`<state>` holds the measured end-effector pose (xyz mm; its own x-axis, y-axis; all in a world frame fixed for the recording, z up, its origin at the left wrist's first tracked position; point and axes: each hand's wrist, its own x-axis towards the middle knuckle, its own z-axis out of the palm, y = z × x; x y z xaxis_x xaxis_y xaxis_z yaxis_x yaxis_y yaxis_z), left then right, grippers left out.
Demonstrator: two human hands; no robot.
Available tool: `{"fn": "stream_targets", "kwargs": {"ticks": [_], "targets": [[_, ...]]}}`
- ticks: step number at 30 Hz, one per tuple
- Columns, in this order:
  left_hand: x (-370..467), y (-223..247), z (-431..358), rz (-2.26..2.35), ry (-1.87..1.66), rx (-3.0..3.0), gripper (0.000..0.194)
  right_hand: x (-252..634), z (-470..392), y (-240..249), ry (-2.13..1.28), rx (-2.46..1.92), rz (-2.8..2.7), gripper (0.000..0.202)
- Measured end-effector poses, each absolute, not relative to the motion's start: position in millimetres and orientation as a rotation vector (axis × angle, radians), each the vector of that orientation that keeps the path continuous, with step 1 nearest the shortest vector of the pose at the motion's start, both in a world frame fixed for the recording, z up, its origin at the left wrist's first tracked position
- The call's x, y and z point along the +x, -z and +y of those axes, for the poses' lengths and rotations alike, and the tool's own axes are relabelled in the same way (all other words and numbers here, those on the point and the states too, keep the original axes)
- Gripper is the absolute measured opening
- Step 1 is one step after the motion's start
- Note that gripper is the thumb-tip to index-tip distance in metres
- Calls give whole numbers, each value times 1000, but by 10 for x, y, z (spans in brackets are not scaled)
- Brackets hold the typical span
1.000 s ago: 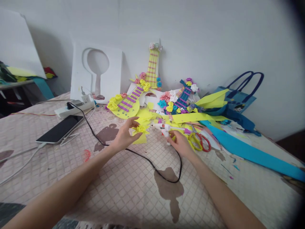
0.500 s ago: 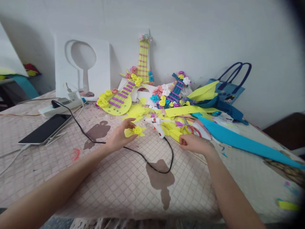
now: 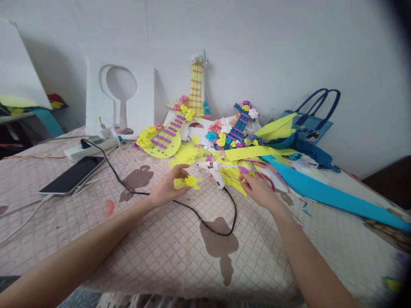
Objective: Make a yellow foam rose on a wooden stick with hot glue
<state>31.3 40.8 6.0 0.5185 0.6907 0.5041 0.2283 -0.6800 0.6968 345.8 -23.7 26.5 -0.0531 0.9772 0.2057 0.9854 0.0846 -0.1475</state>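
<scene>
My left hand (image 3: 170,186) is closed around a yellow crepe-paper flower (image 3: 192,182), with its ruffled petals showing past the fingertips. Just right of the flower, a white hot glue gun (image 3: 216,173) lies on the table, its nozzle pointing left. My right hand (image 3: 257,188) is over the yellow paper strips (image 3: 234,182), close to the red-handled scissors (image 3: 267,180). Its fingers are curled together, and whatever lies between them cannot be made out.
Paper-decorated guitars, one yellow (image 3: 165,143) and one blue (image 3: 239,126), stand at the back. A black cord (image 3: 192,208) loops across the table. At left lie a phone (image 3: 72,175) and a power strip (image 3: 75,149). A long blue paper strip (image 3: 321,192) stretches right.
The whole view has shifted slightly. My right hand has lifted a little from the yellow strips, and a thin stick beneath it no longer shows. My left hand keeps the flower.
</scene>
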Motion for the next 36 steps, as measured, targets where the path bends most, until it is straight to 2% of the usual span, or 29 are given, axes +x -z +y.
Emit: {"fn": "stream_targets", "kwargs": {"ticks": [6, 14, 25, 31, 36], "targets": [[333, -52, 333, 675, -961, 2227, 57, 3436, -179, -198, -4, -1881, -2153, 8], [427, 3, 253, 595, -893, 2232, 60, 3287, -296, -321, -372, -1685, -2375, 18], [432, -2, 258, 638, -889, 2238, 58, 3498, -244, -265, -77, -2030, -2236, 22], [431, -1, 259, 627, -881, 2253, 58, 3431, -247, -293, 130, -1899, -2081, 17], [439, 13, 253, 603, -867, 2248, 60, 3072, -357, -351, -216, -1545, -2018, 17]]}}
